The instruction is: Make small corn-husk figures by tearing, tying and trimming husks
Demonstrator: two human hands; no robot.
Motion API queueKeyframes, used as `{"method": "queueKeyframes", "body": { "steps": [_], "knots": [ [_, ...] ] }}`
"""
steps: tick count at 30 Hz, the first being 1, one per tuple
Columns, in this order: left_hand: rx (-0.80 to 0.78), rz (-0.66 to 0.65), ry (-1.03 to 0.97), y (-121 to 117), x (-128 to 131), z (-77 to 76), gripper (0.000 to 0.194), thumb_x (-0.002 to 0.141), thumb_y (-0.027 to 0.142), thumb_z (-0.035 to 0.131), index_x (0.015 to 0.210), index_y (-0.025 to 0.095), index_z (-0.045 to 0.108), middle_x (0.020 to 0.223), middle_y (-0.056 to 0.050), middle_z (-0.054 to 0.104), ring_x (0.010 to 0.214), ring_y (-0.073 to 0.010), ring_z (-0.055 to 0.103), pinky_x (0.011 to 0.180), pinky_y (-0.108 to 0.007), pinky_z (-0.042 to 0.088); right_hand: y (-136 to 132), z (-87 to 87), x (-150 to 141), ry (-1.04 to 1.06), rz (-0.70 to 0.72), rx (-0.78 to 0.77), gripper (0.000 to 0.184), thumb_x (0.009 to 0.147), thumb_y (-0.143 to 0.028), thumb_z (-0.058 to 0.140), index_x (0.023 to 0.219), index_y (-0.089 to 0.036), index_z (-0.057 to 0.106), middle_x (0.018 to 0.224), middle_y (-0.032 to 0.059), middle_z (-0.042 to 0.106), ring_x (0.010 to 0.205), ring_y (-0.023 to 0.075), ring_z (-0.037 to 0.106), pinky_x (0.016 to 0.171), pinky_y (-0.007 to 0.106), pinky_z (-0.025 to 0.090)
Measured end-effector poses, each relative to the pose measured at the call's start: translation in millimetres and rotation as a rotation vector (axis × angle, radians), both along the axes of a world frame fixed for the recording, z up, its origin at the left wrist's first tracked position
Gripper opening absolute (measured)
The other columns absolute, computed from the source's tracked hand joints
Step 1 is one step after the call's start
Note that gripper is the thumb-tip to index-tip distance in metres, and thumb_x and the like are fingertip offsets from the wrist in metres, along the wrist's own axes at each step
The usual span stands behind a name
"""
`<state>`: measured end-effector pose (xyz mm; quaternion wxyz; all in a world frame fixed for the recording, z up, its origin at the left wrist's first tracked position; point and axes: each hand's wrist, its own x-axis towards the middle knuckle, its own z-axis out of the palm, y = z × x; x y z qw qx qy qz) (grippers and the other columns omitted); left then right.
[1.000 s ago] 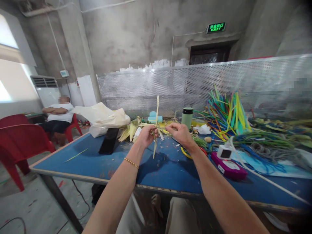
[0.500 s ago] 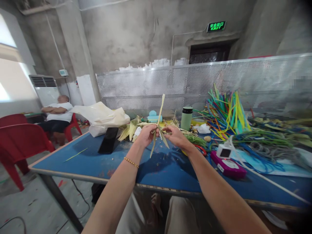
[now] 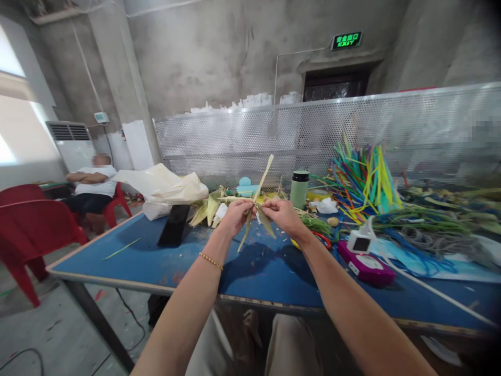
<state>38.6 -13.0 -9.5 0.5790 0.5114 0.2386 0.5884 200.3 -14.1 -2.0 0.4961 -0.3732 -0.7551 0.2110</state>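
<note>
Above the blue table, my left hand (image 3: 238, 215) is closed in a pinch on several pale corn husk strips (image 3: 264, 177). One strip sticks up between my hands, and others hang down below them. My right hand (image 3: 282, 214) is also closed, its thumb and fingers pinching the husk strips from the right side. The two hands nearly touch at the point where the strips cross. The exact fold or knot is hidden by my fingertips. Behind my left hand lies a heap of dried corn husks (image 3: 209, 209).
A phone (image 3: 174, 225) and a white plastic bag (image 3: 168, 183) lie left on the blue table (image 3: 136, 263). A green bottle (image 3: 299, 190), coloured strips (image 3: 368, 180), grass-like cords and a magenta box (image 3: 366, 263) with a white charger stand right. A person sits far left.
My right hand has moved in closer to the left and its fingers have closed on the strips. The upright strip now leans more to the right.
</note>
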Motion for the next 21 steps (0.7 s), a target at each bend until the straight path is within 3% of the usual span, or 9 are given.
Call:
{"method": "queueKeyframes", "body": {
  "steps": [6,12,17,21],
  "knots": [
    [-0.023,0.016,0.033,2.2,1.2,-1.9,0.003,0.067,0.013,0.059,0.070,0.012,0.058,0.058,-0.002,0.057,0.048,-0.0094,0.051,0.051,-0.023,0.039,-10.1,3.7,-2.9,0.135,0.065,-0.214,0.013,0.076,-0.026,0.060,0.084,-0.016,0.060,0.062,-0.0003,0.063,0.046,0.0116,0.058,0.045,0.023,0.047],
    [-0.056,-0.056,0.062,0.1,3.4,-1.7,0.018,0.072,0.025,0.066,0.065,0.012,0.056,0.053,0.003,0.046,0.046,-0.0069,0.044,0.048,-0.022,0.034,-17.2,6.1,-4.9,0.118,0.124,-0.225,0.017,0.078,-0.032,0.062,0.079,-0.018,0.054,0.050,-0.0048,0.054,0.038,0.0089,0.050,0.037,0.020,0.041],
    [0.036,0.123,0.125,1.8,2.9,-4.0,0.021,0.067,0.022,0.074,0.059,0.012,0.057,0.048,0.002,0.048,0.044,-0.0060,0.041,0.047,-0.021,0.029,-14.1,4.5,-3.7,0.080,0.118,-0.229,0.023,0.075,-0.037,0.066,0.075,-0.017,0.055,0.049,-0.0044,0.053,0.041,0.0088,0.050,0.037,0.018,0.042],
    [0.067,0.257,0.063,2.9,0.2,-1.6,0.022,0.069,0.022,0.073,0.058,0.013,0.057,0.045,0.003,0.046,0.044,-0.0055,0.040,0.047,-0.020,0.028,-8.2,1.7,0.2,0.058,0.092,-0.218,0.027,0.072,-0.040,0.069,0.069,-0.017,0.056,0.048,-0.0038,0.053,0.040,0.0087,0.051,0.036,0.018,0.041]
  ]
}}
